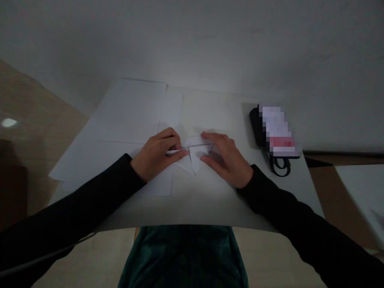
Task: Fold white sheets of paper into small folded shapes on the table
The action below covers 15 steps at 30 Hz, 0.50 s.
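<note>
A small white folded paper (pixel 196 159), with pointed flaps and creased edges, lies low over the table in front of me. My left hand (pixel 156 155) pinches its left part between thumb and curled fingers. At the right end, my right hand (pixel 228 159) grips the paper with the thumb on the near side and fingertips on the far edge. Parts of the folds are hidden under the fingers. Several loose white sheets (pixel 129 110) lie overlapped on the left side of the table, partly beneath my left hand and forearm.
The white table (pixel 210 208) ends at a near edge above my lap and meets a pale wall (pixel 210 40) behind. On the right rests a black case (pixel 256 126) with a blurred-out, lit screen (pixel 276 128) on it and a black strap loop (pixel 281 167).
</note>
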Motion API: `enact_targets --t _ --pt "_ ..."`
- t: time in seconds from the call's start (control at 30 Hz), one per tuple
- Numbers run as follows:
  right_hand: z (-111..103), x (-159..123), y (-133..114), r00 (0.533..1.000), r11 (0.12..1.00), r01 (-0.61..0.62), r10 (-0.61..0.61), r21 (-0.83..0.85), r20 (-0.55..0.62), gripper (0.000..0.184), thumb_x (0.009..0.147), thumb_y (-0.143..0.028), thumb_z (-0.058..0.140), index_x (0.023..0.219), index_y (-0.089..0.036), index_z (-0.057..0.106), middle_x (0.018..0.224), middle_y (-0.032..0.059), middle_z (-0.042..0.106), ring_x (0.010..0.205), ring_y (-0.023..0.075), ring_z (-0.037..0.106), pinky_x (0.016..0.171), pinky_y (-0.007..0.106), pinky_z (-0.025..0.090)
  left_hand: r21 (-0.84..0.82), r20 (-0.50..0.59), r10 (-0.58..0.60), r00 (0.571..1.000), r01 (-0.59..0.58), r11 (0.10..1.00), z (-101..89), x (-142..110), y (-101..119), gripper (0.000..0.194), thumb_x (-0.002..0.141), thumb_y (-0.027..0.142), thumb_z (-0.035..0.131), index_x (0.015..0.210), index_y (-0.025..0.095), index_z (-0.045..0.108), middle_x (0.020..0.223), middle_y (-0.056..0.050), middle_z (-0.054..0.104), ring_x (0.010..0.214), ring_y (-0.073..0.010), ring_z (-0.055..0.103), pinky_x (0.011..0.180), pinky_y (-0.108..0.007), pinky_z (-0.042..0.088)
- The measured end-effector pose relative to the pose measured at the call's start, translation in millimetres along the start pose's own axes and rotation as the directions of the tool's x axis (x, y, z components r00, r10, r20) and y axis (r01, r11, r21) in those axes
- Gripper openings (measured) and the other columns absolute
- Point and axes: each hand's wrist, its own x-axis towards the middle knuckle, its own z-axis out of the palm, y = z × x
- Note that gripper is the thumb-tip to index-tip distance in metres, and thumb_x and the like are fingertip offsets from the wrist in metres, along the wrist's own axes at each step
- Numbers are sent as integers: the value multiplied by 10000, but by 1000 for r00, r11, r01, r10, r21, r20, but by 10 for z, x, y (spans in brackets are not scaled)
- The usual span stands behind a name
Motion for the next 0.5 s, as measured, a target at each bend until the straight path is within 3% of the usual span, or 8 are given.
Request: enact_targets --t 0.1,0.2,0.3,0.4,0.5 --pt "-31 92 84 998 999 -23 20 47 57 477 803 -328 687 1252 -245 549 1029 76 662 1047 258 531 931 497 420 -90 125 58 991 -47 995 -146 -28 -27 204 856 357 590 794 163 604 934 -55 614 797 -136 593 721 -258 481" --pt "-103 100 167 981 983 96 -120 154 153 121 811 -292 682 912 -231 705 858 38 649 911 198 547 869 403 434 -191 280 218 935 -169 967 -329 -128 -19 184 830 372 630 827 188 627 1145 -91 623 1032 -192 595 888 -324 487" --pt "-170 30 200 936 952 225 -270 207 226 115 862 -258 617 817 -241 721 882 29 642 916 172 551 867 386 414 -112 367 248 897 -222 969 -410 -300 77 191 803 353 668 924 207 643 1333 -115 539 1224 -259 504 1039 -470 400" --pt "-204 -63 164 903 944 275 -318 181 288 108 855 -295 636 903 -261 726 979 41 640 986 181 542 888 409 388 25 289 212 933 -228 973 -341 -490 237 143 862 255 593 987 205 640 1343 -108 538 1248 -255 493 1059 -514 385" --pt "-204 -115 81 905 948 263 -307 180 295 147 835 -344 658 928 -257 730 1005 58 628 988 184 542 880 404 398 0 235 280 931 -288 958 -224 -626 362 258 911 115 462 1112 187 606 1251 -118 604 1160 -213 557 981 -410 488"
